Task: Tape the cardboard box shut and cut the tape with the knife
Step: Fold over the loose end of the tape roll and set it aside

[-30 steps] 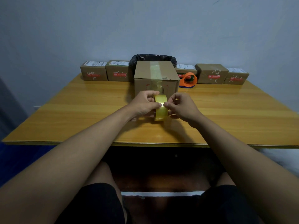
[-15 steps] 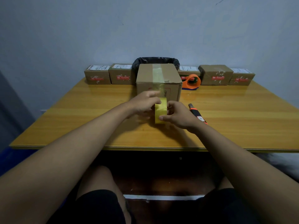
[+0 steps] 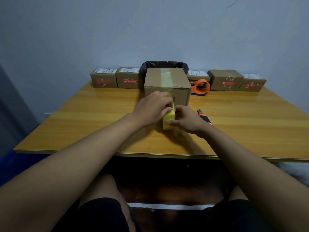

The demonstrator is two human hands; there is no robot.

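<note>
Two hands work at the middle of the tabletop [image 3: 93,114], both on one roll of yellow tape [image 3: 168,120]. The left hand [image 3: 151,108] comes from the left; its fingers are curled at the upper part of the roll, close to the near face of the box, and its grip seems to be pinching the tape there, though the fingertips are partly hidden. The right hand [image 3: 187,120] holds the roll from the right side, with the thumb on its near face and the fingers curled behind it. The roll stands on its edge on the tabletop, just in front of the box.

One big cardboard box [image 3: 167,81] stands behind the roll, near the centre. One strip of pale tape [image 3: 165,77] already runs over its top from far to near and down the near edge. One knife [image 3: 203,115] with an orange and black handle lies on the tabletop just right of the right hand, partly covered by the wrist.

Along the far edge I count five small boxes: two on the left [image 3: 103,80] [image 3: 127,79] and three on the right [image 3: 198,75] [image 3: 225,80] [image 3: 252,82]. One orange tape dispenser [image 3: 201,88] sits in front of the boxes on the right. One black bin bag [image 3: 164,64] shows behind the big box.
</note>
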